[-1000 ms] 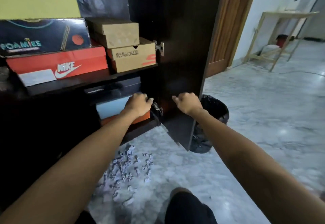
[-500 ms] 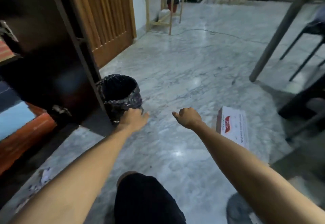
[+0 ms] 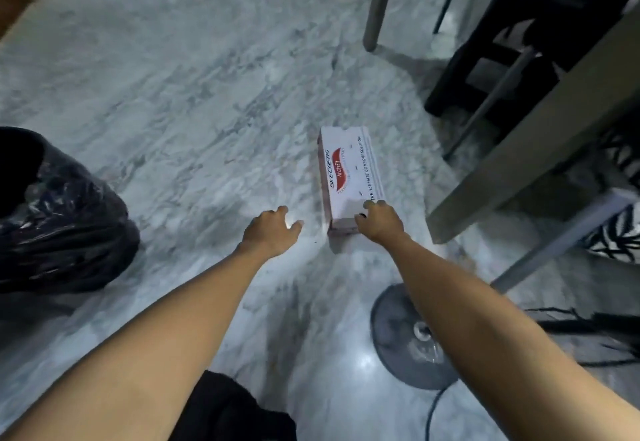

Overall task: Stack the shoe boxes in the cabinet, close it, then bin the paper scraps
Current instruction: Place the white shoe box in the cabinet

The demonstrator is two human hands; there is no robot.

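Observation:
A white Skechers shoe box [image 3: 349,170] with a red logo lies flat on the marble floor [image 3: 194,101], lid up, its long side running away from me. My right hand [image 3: 379,220] rests on the box's near end, fingers curled over the lid's edge. My left hand [image 3: 270,229] hovers over the bare floor just left of the box, fingers loosely apart, holding nothing. The cabinet and the paper scraps are out of view.
A bin lined with a black bag [image 3: 59,219] stands at the left edge. A table leg [image 3: 379,0], dark chairs [image 3: 512,52] and a wooden table edge [image 3: 540,142] crowd the right. A round fan base [image 3: 412,336] with a cord sits near my right forearm.
My view has swung right from the cabinet to the floor. Both hands left the cabinet shelf and reached toward the white box; my right hand now touches its near end.

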